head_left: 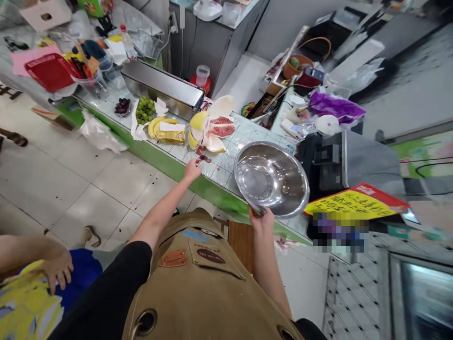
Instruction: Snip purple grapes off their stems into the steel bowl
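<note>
With the right hand's point(262, 220) fingers clamped only at its near edge, the stainless-steel basin point(260, 182) could tip; the left hand's point(193, 171) half-curl hides whether it holds anything.

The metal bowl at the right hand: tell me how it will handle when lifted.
The metal bowl is probably stiff, given its shiny metal wall. Nothing shows inside, so it is likely light for its size. The right hand holds it at the near edge, so its far side may tip down.
</note>
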Available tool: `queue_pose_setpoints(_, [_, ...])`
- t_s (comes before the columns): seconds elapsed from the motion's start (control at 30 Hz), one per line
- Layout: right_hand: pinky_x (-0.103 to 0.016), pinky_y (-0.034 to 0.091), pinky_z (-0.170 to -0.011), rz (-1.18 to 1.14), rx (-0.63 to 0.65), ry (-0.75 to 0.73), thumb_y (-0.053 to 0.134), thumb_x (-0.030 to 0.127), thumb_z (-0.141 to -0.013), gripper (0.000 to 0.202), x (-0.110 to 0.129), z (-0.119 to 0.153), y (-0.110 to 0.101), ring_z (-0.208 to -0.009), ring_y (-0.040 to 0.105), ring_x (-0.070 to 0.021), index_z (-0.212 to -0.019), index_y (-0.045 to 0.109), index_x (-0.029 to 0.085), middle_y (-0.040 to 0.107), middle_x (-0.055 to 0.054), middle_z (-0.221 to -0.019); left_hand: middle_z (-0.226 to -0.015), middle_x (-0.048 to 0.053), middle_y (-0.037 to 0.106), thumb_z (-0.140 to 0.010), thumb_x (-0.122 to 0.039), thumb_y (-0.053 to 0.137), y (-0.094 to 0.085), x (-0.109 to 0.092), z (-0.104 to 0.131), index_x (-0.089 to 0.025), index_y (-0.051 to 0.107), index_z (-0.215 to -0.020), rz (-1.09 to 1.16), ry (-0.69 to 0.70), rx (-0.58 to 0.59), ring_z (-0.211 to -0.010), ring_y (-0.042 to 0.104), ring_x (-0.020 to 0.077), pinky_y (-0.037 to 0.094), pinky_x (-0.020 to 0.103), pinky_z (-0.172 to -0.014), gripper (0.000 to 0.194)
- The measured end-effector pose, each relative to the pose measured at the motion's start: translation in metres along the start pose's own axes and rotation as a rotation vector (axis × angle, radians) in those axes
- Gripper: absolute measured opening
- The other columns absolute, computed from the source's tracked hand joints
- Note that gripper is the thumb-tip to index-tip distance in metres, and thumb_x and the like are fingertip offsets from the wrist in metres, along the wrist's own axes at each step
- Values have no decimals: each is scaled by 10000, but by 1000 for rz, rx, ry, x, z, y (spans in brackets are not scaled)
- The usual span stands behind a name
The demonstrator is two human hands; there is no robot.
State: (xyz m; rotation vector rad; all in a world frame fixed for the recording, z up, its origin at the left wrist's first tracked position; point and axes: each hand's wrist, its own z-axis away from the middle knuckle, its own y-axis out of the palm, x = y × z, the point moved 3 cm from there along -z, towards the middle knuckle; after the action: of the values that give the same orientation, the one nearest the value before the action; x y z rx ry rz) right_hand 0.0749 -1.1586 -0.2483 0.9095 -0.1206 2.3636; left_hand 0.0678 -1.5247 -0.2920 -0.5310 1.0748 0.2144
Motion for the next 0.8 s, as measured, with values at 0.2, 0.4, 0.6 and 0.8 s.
queue_pose_setpoints(0.2, [-407,717,-677,165,271,224,510,439,-1043,199,-62,65,55,-991,819,-287,-1065,532,242,773,-168,-1087,-1526,238,565,-894,-170,758,33,-10,-51,-173,660,-1421,-222,78,75,-1366,635,393,487,503,-1183,537])
queue_pose_setpoints(0.4, [-380,680,-713,333,456,87,737,296,-864,271,-72,44,179,-946,794,-272,-1081,585,236,772,-127,-1069,-1396,214,649,-931,-157,699,46,3,-69,-167,741,-1201,-303,113,81,-1299,668,362,516,488,-1152,273])
queue_pose_setpoints(0.6, [-393,568,-1085,346,366,-361,775,355,-777,577,-18,-13,285,-1315,625,-232,-1280,496,309,615,-66,-1390,-994,107,769,-943,-270,718,-7,17,-62,-187,721,-1023,-190,100,-34,-910,726,246,606,410,-933,115])
queue_pose_setpoints(0.8, [-440,453,-1208,676,270,-716,586,367,-952,548,65,-100,389,-1409,583,-246,-1461,442,225,566,-157,-1504,-840,43,703,-1059,-615,490,-81,1,-66,-221,606,-1005,31,107,-278,-629,617,150,559,297,-636,414])
